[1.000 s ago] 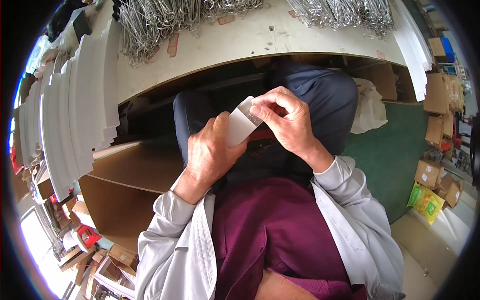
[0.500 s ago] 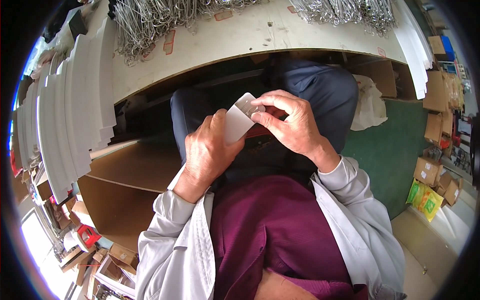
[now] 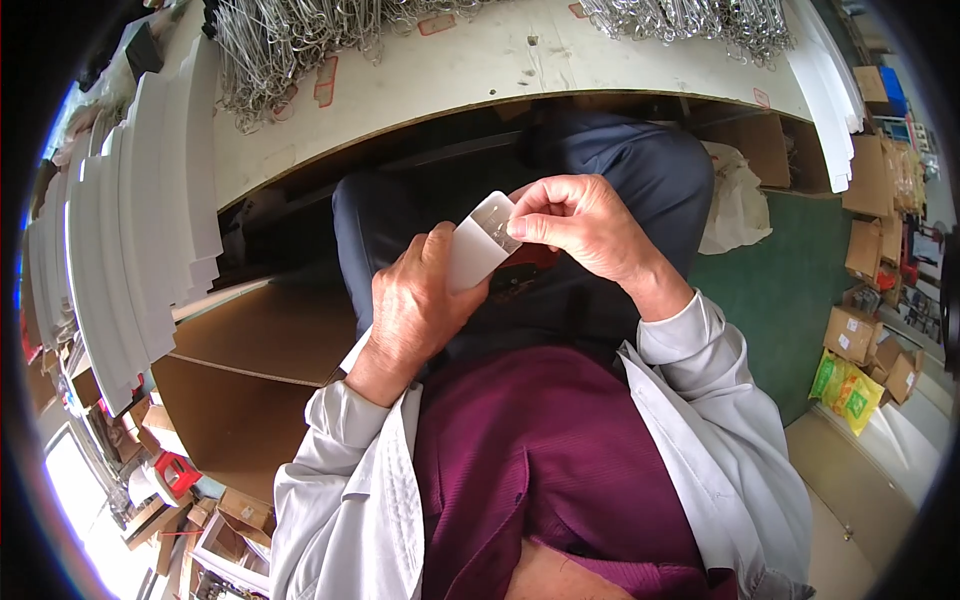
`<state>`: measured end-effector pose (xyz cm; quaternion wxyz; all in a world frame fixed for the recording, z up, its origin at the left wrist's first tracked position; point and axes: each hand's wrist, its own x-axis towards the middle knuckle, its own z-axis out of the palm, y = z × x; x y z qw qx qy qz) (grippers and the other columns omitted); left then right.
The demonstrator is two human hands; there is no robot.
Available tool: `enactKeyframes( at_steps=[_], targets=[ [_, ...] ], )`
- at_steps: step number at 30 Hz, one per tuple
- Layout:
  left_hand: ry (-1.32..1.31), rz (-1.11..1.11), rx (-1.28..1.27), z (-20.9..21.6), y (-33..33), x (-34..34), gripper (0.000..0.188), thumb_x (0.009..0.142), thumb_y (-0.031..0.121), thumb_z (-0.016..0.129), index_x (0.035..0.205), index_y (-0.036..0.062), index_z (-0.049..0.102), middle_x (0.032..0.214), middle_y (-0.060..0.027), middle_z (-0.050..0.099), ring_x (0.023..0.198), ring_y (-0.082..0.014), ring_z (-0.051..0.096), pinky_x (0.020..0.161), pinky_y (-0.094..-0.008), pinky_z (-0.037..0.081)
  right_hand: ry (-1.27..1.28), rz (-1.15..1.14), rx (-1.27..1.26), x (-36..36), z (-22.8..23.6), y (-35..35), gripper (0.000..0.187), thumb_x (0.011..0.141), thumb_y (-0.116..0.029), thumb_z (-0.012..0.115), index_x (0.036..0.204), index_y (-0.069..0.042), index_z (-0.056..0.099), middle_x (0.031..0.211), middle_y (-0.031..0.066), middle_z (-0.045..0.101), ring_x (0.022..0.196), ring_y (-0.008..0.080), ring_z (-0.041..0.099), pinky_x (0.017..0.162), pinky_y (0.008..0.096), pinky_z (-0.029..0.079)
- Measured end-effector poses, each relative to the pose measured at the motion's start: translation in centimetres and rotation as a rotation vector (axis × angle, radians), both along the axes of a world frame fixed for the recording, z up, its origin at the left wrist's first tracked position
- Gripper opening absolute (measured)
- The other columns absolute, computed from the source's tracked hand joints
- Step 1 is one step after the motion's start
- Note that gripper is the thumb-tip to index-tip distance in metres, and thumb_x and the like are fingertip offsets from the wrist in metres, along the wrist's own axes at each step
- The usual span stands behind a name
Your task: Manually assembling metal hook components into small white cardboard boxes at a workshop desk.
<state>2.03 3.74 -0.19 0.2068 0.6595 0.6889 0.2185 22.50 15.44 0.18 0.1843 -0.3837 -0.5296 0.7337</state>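
Note:
A small white box [image 3: 474,258], narrow and flat, is tilted in front of me above my lap. My left hand [image 3: 422,292] is closed round its lower part. Its upper end stands uncovered, with greyish, shiny contents [image 3: 497,224] showing there; they are too small to name. My right hand [image 3: 585,225] is closed in a pinch at that end, thumb and forefinger touching the edge of the contents. What lies between these fingertips is hidden.
Bundles of metal hooks or wire pieces [image 3: 290,50] lie on the white worktable [image 3: 480,65] ahead. Stacked white strips [image 3: 150,210] stand at the left, more white strips [image 3: 825,95] at the right. An open cardboard box [image 3: 235,400] is by my left leg.
My right fingers have drawn closer together, and the hand has shifted slightly right at the box's end. The left hand keeps its grip on the box.

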Motion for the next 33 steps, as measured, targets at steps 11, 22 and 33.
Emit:
enactKeyframes(
  at_steps=[11,22,33],
  targets=[
    [0.046,-0.057,0.092,-0.3,-0.1,0.1,0.054,0.076,0.022,0.086,0.117,-0.0020,0.059,0.090,-0.0164,0.069,0.077,-0.0322,0.074,0.064,-0.0415,0.061,0.134,-0.167,-0.339,0.4,-0.5,-0.1,0.007,0.092,-0.011,0.076,0.091,-0.004,0.075,0.103,0.0038,0.073,0.069,0.0051,0.052,0.062,0.0220,0.043],
    [0.001,0.015,-0.019,-0.8,-0.7,0.4,0.056,0.074,0.022,0.089,0.117,0.0002,0.061,0.099,-0.0212,0.071,0.089,-0.0392,0.073,0.076,-0.0464,0.061,-0.207,-0.159,0.586,-0.5,-0.2,-1.5,0.010,0.091,-0.006,0.079,0.093,0.001,0.073,0.095,0.0045,0.073,0.069,0.0036,0.062,0.060,0.0222,0.051],
    [0.125,-0.008,0.072,-1.6,-0.8,0.1,0.057,0.076,0.021,0.085,0.119,-0.0014,0.057,0.092,-0.0162,0.068,0.077,-0.0315,0.074,0.063,-0.0403,0.061,-0.373,-0.044,0.475,-1.1,0.3,-2.0,0.018,0.090,-0.013,0.081,0.092,0.002,0.071,0.077,0.0107,0.075,0.068,0.0116,0.072,0.060,0.0270,0.056]
  ],
)
